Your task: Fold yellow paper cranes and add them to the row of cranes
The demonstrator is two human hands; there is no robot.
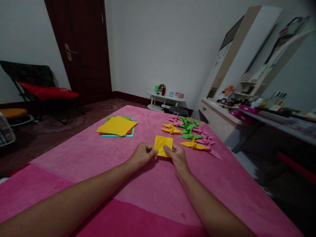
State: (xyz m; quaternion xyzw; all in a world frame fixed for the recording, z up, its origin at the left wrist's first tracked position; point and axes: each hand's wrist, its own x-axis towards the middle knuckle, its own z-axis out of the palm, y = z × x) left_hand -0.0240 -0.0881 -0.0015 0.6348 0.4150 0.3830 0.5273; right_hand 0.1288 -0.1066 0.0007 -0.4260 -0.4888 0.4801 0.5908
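Note:
A folded yellow paper square (163, 143) is held up over the pink cloth between both hands. My left hand (144, 154) pinches its lower left corner between thumb and fingers. On the other side, my right hand (179, 158) grips the right edge, the thumb lying across the front of the paper. Faint crease lines show on the square. Just right of my right hand sits a yellow paper crane (194, 144), and another yellow crane (171, 129) rests behind it to the left.
Green paper cranes (190, 126) and pink paper cranes (206, 141) cluster at the right. A stack of coloured paper sheets (117, 125) lies at the back left of the pink-covered surface (93, 164). A dressing table (219, 115) stands beyond the right edge.

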